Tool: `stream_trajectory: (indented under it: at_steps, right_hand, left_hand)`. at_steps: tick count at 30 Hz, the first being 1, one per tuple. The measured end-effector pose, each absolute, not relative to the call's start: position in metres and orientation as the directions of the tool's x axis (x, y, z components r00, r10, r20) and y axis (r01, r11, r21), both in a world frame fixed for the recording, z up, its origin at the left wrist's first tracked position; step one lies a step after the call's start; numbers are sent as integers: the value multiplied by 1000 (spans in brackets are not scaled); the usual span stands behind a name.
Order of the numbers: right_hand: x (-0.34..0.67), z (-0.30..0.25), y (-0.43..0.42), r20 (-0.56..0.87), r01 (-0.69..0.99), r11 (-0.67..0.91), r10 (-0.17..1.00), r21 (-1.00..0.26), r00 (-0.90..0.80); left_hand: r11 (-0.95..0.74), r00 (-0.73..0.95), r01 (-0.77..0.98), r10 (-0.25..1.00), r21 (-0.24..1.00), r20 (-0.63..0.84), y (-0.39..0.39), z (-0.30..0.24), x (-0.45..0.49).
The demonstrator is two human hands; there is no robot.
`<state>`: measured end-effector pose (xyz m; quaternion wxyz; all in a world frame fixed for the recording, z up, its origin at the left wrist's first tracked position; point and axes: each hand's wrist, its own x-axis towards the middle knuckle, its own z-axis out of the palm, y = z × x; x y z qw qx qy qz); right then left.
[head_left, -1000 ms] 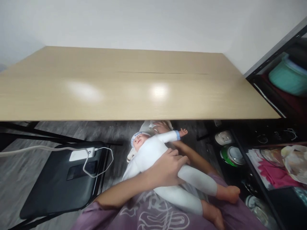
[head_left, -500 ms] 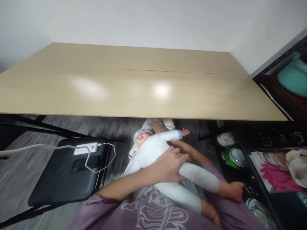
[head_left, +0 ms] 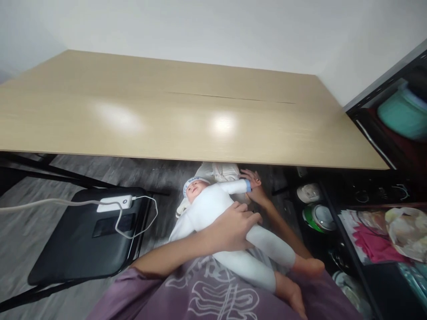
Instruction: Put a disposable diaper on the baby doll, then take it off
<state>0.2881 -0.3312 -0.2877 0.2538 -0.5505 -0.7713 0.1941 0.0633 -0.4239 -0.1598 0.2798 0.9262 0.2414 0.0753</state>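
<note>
Purple-clad lap [head_left: 160, 291] carries the legs of the white-suited doll [head_left: 213, 206], the left hand [head_left: 235, 224] clamped on its hip, presumably for steadiness, while the right hand [head_left: 258, 194], fingers apart, lies at its cuff [head_left: 248, 185], near pale cloth [head_left: 227, 171], below the edge of the surface [head_left: 183, 133]

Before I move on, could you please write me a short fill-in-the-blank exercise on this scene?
1. The hand lying across the doll's body is the person's ____ one.
2. The cuff on the doll's sleeve, by the person's right hand, is ____.
3. The seat under the white device is ____ in colour.
4. The pink cloth lies on the ____ side of the picture.

Missing words: left; blue; black; right.
</note>
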Motion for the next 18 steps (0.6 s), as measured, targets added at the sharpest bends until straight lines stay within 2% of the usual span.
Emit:
stream_trajectory:
  at_steps: [2, 4, 7, 10, 15, 18]
  right_hand:
    - [314, -299, -339, 207, 757, 220, 972, -615, -114]
    - [335, -299, -352, 236, 735, 200, 970, -648, -56]
    - [340, -280, -366, 263, 687, 345, 938, -639, -226]
    - [313, -251, -357, 218, 661, 509, 853, -552, -475]
    - [252, -215, -318, -17, 712, 588, 767, -383, -642]
    - [227, -193, -313, -55, 669, 683, 687, -293, -725]
  left_hand:
    - [-732, 875, 403, 484, 549, 3, -424, -160, 64]
    - [-735, 877, 403, 480, 546, -1, -425, -161, 66]
    - [-733, 876, 406, 482, 546, -5, -425, -161, 68]
    - [-741, 876, 411, 483, 532, -5, -426, -162, 70]
    - [-758, 877, 436, 478, 485, -41, -423, -161, 66]
    - [-764, 876, 419, 483, 491, 4, -426, -151, 53]
